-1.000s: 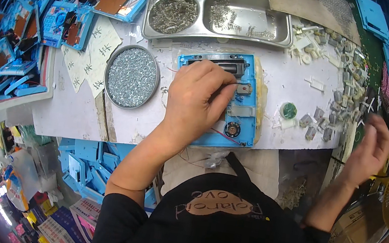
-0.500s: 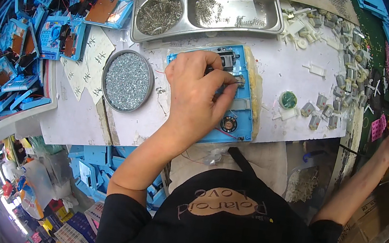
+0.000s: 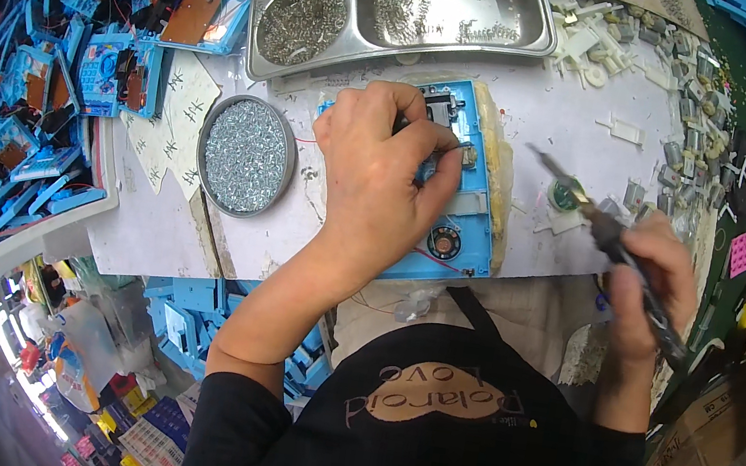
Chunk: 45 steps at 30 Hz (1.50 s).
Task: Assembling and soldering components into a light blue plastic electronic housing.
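Two bare hands attend to one open blue casing (image 3: 479, 220), which lies on a yellowish pad (image 3: 500, 170) on the white tabletop (image 3: 527, 232); take it as the clock's centre, twelve o'clock pointing away from the person. The left hand (image 3: 383, 162) covers much of its nine o'clock side, fingers curled, thumb and forefinger tips meeting beside a small metal part (image 3: 469, 158) at two o'clock; whether anything is pinched between them I cannot tell. At four o'clock, clear of the casing, the right hand (image 3: 654, 275) grips what looks like a soldering iron (image 3: 607, 231) by its black handle, the slim tip pointing towards ten. The casing looks like thin moulded plastic, so probably light, stiff and a little slippery, and best held by its bare wall at three o'clock. A round speaker (image 3: 444, 242) at five and a thin red wire (image 3: 307, 139) at nine seem the fragile points, poor places to pull. The iron should be light too; its handle is the safe hold, its metal end possibly hot. A round dish of screws (image 3: 247, 156) sits at nine, a steel tray (image 3: 399, 61) at twelve.
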Available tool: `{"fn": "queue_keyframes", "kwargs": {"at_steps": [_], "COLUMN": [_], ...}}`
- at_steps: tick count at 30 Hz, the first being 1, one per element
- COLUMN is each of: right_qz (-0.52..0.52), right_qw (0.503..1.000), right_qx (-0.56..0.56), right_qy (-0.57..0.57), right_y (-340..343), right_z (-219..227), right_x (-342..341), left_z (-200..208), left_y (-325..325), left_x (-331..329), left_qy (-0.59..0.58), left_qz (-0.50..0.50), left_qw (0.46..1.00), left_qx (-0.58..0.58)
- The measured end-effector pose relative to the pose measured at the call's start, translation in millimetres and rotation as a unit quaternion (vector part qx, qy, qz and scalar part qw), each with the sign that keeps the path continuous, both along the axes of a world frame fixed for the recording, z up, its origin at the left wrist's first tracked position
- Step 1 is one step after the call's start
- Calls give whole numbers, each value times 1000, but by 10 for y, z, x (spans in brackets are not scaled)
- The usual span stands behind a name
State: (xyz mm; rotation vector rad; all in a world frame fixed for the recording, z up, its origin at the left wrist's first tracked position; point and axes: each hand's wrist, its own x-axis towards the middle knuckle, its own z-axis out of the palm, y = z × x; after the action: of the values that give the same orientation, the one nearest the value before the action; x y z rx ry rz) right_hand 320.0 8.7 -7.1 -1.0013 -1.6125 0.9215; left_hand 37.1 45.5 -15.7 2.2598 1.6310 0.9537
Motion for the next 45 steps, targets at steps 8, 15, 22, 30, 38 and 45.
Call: {"fn": "queue_keyframes", "kwargs": {"at_steps": [8,15,22,30,38,45], "right_qz": [45,51,62,58,57,45], "right_qw": [998,997,995,995,996,996], "right_qx": [21,32,40,40,38,46], "right_qy": [-45,-57,-60,-69,-54,-61], "right_y": [155,183,194,195,204,204], "right_z": [-35,-60,-42,-29,-16,-34], "right_x": [-292,-312,-328,-331,-336,-327], "left_z": [67,121,157,191,212,208], "left_y": [-3,2,6,9,13,8], "left_x": [24,52,62,75,72,76], "left_qy": [35,55,70,79,85,86], "left_qz": [11,14,15,13,11,12], "left_qw": [999,998,997,996,996,996], "left_qx": [4,-11,-19,-33,-38,-37]}}
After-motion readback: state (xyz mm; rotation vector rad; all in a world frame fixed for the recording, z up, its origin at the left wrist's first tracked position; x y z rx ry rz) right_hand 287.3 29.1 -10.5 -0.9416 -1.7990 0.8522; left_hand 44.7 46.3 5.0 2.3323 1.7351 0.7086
